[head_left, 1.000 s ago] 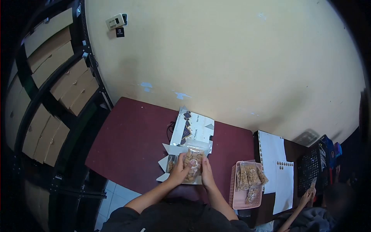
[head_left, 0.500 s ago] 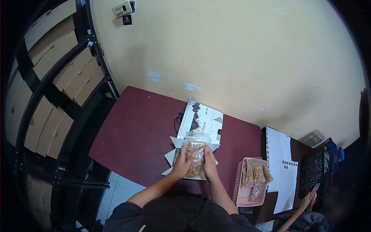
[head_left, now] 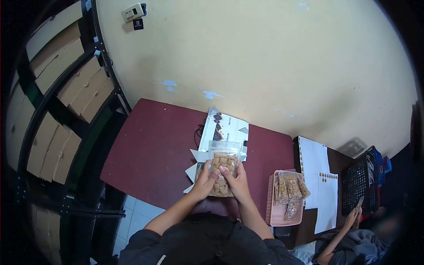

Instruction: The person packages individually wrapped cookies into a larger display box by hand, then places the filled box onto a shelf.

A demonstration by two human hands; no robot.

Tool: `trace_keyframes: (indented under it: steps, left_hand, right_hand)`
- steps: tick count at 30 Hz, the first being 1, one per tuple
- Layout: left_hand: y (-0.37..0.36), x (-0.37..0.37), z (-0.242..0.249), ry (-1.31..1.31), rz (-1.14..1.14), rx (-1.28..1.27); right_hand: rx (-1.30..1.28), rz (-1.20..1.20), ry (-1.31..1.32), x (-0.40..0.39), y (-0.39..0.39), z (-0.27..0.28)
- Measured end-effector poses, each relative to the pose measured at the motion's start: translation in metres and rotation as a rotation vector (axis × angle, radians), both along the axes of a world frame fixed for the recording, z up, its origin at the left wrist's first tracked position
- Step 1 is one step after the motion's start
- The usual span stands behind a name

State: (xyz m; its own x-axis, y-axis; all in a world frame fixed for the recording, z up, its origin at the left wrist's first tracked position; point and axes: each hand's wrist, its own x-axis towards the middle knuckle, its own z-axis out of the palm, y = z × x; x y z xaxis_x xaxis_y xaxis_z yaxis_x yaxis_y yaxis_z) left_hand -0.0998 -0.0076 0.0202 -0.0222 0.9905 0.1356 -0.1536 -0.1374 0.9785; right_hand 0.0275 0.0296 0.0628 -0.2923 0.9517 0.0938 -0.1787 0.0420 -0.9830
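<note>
A clear zip pouch (head_left: 224, 158) of small brown pillow-shaped snack pieces is held upright in front of me, its zip end away from me. My left hand (head_left: 204, 182) grips its left side, thumb on the front. My right hand (head_left: 236, 181) grips the right side, with its thumb pressed over the middle where a round label partly shows. Behind the pouch lies an opened white printed box (head_left: 229, 126) with dark blue patterns, its flaps spread out. The pouch and my hands hide the box's near part.
The box lies on a maroon table (head_left: 145, 145). To the right, a pink basket (head_left: 270, 212) holds several snack pouches, beside white sheets (head_left: 326, 207) and a black crate (head_left: 353, 185). Another person's hands (head_left: 352, 217) hold a small packet. Shelves with cardboard boxes (head_left: 53, 145) stand left.
My right thumb has moved from the pouch's right edge onto its front, covering much of the label. The pouch now shows more of its upper front. The whole view has shifted slightly.
</note>
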Motion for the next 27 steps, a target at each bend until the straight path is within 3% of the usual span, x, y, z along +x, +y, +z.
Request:
trace_keyframes:
  steps: [4, 6, 8, 10, 14, 16, 20, 21, 27]
  left_hand:
    - [-0.008, 0.002, 0.007, -0.125, -0.009, 0.004]
    - [-0.008, 0.004, 0.003, 0.095, 0.016, 0.084]
    - [-0.009, 0.004, 0.005, 0.061, 0.011, 0.051]
    - [-0.013, 0.009, 0.025, -0.278, 0.0, -0.125]
    - [-0.011, 0.022, 0.025, -0.152, -0.112, -0.048]
    - [-0.016, 0.022, 0.032, 0.006, -0.049, -0.048]
    - [-0.006, 0.014, 0.019, -0.155, -0.065, -0.155]
    - [-0.008, 0.014, 0.045, -0.074, -0.11, -0.15]
    - [-0.011, 0.014, 0.032, 0.024, -0.208, -0.076]
  right_hand:
    - [-0.208, 0.076, 0.086, 0.003, 0.002, 0.008]
    - [-0.269, 0.061, 0.189, 0.007, 0.002, 0.011]
    - [-0.198, 0.074, 0.078, 0.015, 0.002, 0.016]
    - [-0.074, 0.143, -0.085, 0.019, -0.001, 0.025]
    - [-0.188, 0.056, -0.014, 0.027, 0.003, 0.027]
    - [-0.155, 0.008, 0.032, 0.026, 0.002, 0.024]
    - [-0.205, 0.037, -0.015, 0.032, 0.006, 0.017]
    - [-0.166, 0.08, -0.019, 0.033, 0.004, 0.02]
    - [-0.176, 0.04, -0.026, 0.033, 0.001, 0.021]
